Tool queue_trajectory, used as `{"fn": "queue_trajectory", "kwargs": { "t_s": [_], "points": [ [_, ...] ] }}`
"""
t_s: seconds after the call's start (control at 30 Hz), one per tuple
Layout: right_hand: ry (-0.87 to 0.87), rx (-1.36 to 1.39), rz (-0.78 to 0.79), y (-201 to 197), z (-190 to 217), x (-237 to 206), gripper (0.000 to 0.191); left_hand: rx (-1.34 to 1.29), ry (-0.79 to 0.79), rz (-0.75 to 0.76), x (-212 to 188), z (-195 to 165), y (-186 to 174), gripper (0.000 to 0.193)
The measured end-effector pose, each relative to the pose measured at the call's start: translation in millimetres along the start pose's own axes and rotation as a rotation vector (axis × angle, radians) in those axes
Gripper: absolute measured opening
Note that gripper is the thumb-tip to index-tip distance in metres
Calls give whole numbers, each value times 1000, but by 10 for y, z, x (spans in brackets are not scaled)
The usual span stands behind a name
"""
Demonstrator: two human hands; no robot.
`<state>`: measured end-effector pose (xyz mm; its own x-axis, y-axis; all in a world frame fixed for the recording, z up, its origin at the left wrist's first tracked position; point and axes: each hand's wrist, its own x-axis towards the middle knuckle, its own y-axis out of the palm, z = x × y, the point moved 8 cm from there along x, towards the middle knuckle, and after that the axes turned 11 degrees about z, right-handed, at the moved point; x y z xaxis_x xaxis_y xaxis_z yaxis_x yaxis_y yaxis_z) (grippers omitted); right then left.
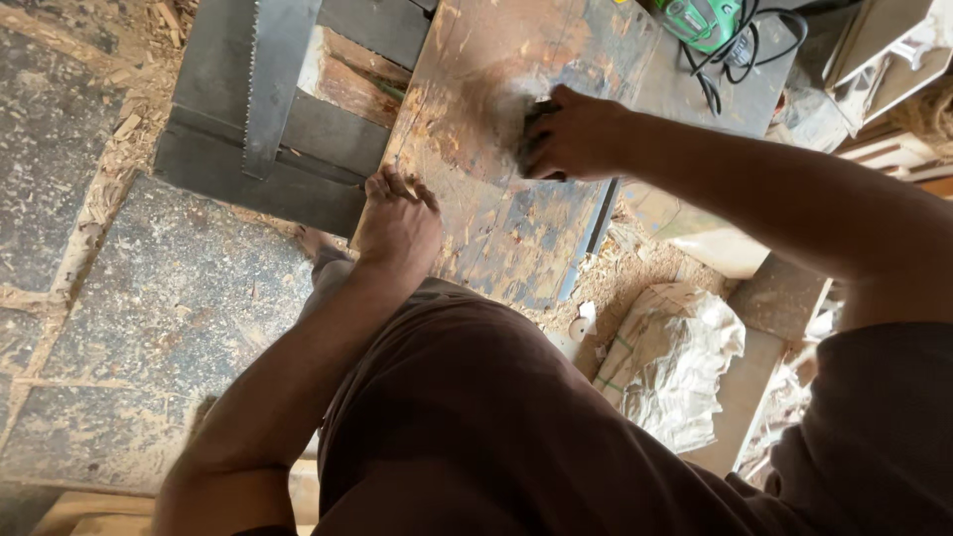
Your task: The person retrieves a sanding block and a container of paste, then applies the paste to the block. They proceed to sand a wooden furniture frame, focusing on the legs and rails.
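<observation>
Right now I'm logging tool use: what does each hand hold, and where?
The right hand grips a small dark block from above, pressed on the board. The left hand holds nothing; it rests on the board's edge.

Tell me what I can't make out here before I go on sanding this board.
Head view only:
- The dark block under the right hand: fingers cover it and motion blurs it; its kind is unclear.
- The wooden board's near end: hidden by the left hand and the person's clothing.
- The green power tool: cut off by the top edge.
</observation>
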<state>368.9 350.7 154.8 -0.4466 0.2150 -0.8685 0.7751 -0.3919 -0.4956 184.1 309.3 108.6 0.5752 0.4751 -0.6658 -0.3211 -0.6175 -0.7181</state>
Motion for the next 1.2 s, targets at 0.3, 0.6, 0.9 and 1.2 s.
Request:
{"fn": "queue_trajectory", "kwargs": {
  "t_s": [0.3, 0.6, 0.9, 1.2],
  "points": [
    [853, 732, -368, 665, -479, -114, 51, -41, -9, 14, -152, 17, -126, 62],
    [741, 1005, -480, 676, -666, -331, 41, 77, 9, 118, -173, -11, -172, 65],
    [398, 1217, -97, 360, 56, 347, 57, 106, 4, 59, -72, 7, -89, 69],
    [867, 907, -285, 529, -297, -178, 46, 96, 24, 15, -91, 18, -35, 63]
  ]
}}
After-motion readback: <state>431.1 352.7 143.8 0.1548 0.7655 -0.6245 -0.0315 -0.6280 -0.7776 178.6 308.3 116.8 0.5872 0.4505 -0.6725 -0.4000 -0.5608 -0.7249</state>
